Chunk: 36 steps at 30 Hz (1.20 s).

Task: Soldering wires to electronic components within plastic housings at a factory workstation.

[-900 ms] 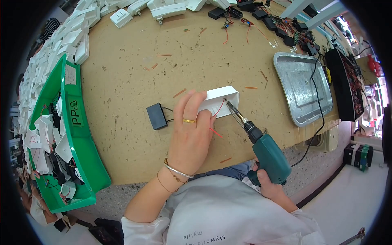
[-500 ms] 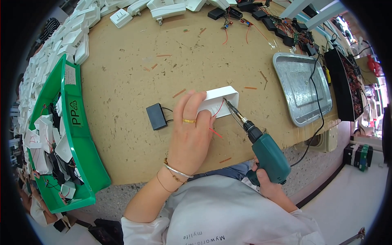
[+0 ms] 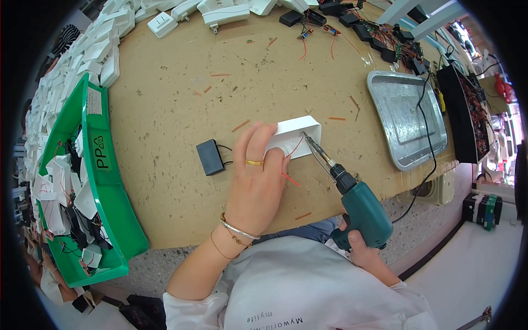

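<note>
One white case (image 3: 297,125) on the table (image 3: 176,110), near its front edge, open side showing. Left hand (image 3: 256,179) grips its left part, fingers bent over the wall. Red wire (image 3: 296,147) runs from inside the case to beneath the left hand; a red length also shows below the fingers. Right hand (image 3: 360,247) is wrapped round the handle of a teal soldering gun (image 3: 367,214), its tip inside the case, by the wire's upper end. Contact between tip and wire: cannot tell.

Left of the left hand, just beside it: black box (image 3: 209,157), flat on the table, two dark leads running toward the hand. Brown strips (image 3: 337,118) lie scattered around.

Farther left: green bin (image 3: 118,220) holding white and black parts with wires; beyond it, heaped white housings (image 3: 102,47). Right: metal tray (image 3: 401,126), the gun's black cord (image 3: 433,157) lying across it. Black bin (image 3: 462,118) beyond the tray. Far right corner of the table: black modules (image 3: 379,44) with wires, in a loose pile.
</note>
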Each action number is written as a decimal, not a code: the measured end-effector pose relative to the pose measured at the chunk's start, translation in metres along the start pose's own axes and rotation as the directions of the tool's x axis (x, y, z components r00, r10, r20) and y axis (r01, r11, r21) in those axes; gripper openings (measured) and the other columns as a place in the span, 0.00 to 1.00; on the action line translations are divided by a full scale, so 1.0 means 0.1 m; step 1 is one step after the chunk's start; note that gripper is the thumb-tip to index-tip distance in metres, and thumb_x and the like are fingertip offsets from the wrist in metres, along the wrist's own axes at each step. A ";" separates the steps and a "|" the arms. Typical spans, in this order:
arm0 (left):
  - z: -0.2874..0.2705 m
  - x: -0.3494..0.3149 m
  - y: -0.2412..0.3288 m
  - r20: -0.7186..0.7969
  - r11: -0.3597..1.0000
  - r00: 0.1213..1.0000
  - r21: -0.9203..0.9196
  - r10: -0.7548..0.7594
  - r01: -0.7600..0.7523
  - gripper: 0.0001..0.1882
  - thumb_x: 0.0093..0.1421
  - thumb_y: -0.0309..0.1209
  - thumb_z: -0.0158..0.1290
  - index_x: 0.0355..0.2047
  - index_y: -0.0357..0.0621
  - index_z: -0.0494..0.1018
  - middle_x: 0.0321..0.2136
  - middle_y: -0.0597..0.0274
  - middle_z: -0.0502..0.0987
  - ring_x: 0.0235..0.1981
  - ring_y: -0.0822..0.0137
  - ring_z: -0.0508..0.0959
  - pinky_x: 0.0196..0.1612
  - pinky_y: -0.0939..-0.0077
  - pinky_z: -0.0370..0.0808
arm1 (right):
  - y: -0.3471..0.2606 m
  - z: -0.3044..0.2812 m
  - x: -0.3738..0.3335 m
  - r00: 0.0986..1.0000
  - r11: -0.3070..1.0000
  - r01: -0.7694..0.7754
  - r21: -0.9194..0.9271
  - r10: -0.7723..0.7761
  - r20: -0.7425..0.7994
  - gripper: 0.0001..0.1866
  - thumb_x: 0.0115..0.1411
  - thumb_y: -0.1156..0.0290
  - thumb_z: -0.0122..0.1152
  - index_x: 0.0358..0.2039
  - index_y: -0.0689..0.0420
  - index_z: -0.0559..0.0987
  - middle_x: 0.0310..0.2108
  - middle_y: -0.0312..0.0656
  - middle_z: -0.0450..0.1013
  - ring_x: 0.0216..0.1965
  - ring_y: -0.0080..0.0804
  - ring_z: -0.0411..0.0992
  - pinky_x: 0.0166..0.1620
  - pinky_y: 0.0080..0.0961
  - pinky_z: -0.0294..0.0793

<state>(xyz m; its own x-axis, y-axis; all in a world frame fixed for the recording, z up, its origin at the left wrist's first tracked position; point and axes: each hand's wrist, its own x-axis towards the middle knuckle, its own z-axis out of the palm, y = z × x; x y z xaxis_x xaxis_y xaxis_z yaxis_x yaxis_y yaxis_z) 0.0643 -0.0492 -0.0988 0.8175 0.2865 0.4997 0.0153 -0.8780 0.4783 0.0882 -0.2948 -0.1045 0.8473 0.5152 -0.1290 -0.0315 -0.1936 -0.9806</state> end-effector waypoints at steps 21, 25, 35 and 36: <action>-0.01 0.01 0.00 0.027 0.999 0.999 0.034 0.017 -0.017 0.08 0.51 0.21 0.55 0.26 0.34 0.65 0.50 0.52 0.60 0.54 0.49 0.61 0.50 0.62 0.68 | 0.02 -0.02 -0.01 1.000 0.999 0.013 -0.034 -0.012 0.026 0.31 0.52 0.57 0.64 0.47 0.65 0.64 0.27 0.39 0.70 0.27 0.22 0.70 0.30 0.19 0.69; 0.00 0.01 -0.01 0.023 0.999 1.000 0.030 0.020 -0.021 0.09 0.50 0.21 0.55 0.25 0.34 0.65 0.50 0.52 0.60 0.54 0.48 0.61 0.50 0.62 0.68 | 0.02 0.01 0.01 0.999 0.998 0.042 -0.036 -0.042 0.004 0.30 0.52 0.58 0.65 0.47 0.67 0.67 0.26 0.38 0.71 0.26 0.21 0.70 0.29 0.18 0.70; 0.00 0.00 0.00 -0.002 1.000 1.000 -0.003 -0.002 0.002 0.10 0.47 0.18 0.58 0.26 0.38 0.66 0.49 0.54 0.63 0.52 0.49 0.64 0.50 0.61 0.67 | 0.03 0.00 0.00 0.998 0.996 0.062 -0.057 -0.061 0.010 0.30 0.52 0.59 0.64 0.48 0.67 0.66 0.26 0.39 0.71 0.26 0.21 0.70 0.29 0.18 0.70; 0.00 0.01 0.00 0.001 1.000 1.000 0.000 0.001 -0.001 0.10 0.47 0.18 0.58 0.26 0.38 0.66 0.49 0.54 0.63 0.52 0.49 0.64 0.50 0.61 0.67 | 0.03 0.00 0.00 0.999 0.997 0.051 -0.060 -0.051 0.010 0.30 0.52 0.60 0.64 0.47 0.67 0.66 0.26 0.39 0.71 0.26 0.21 0.70 0.29 0.18 0.70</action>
<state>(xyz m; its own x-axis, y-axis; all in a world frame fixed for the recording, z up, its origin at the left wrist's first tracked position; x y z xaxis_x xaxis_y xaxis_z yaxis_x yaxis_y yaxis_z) 0.0648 -0.0489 -0.0986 0.8182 0.2849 0.4994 0.0143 -0.8784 0.4777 0.0879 -0.2956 -0.1072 0.8423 0.5330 -0.0804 0.0442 -0.2170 -0.9752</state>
